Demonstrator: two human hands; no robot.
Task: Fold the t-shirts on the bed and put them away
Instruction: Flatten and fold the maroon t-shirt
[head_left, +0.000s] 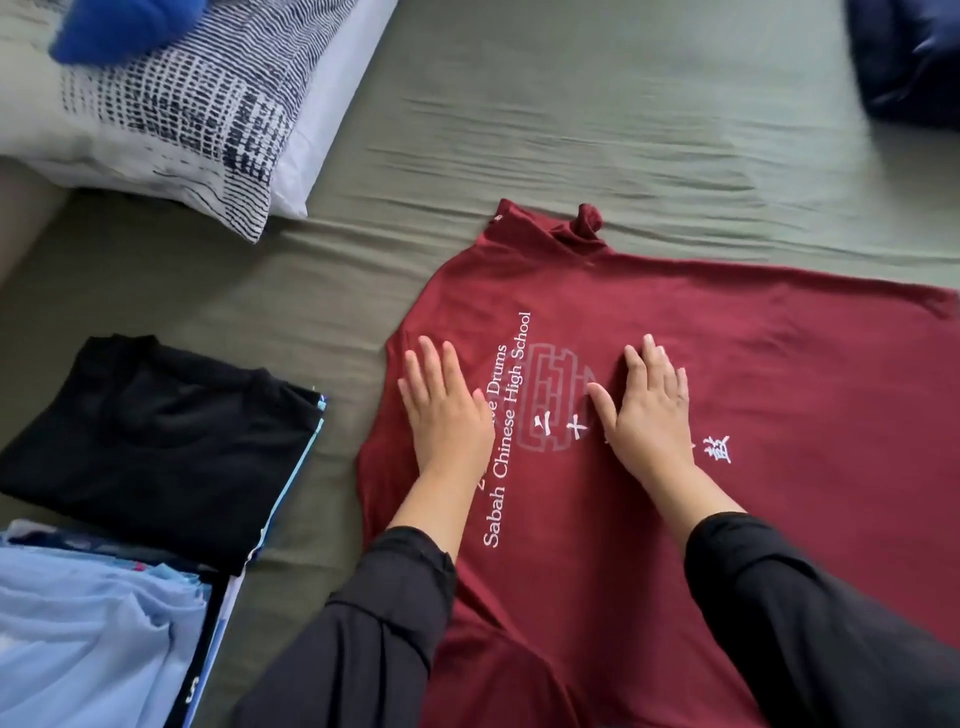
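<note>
Both arms extended; left hand (444, 410), right hand (647, 408) flat, fingers straight, pressing maroon t-shirt (753, 374); nothing gripped.

soft even daylight, faint shadows, blurred wide-angle edges

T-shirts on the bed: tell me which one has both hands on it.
The maroon t-shirt with white lettering, spread flat; the left hand and right hand press on it. The folded black t-shirt lies untouched, apart to its left.

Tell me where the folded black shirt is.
In the head view the black shirt lies folded at left on the bed, atop a stack, left of the red shirt.
</note>
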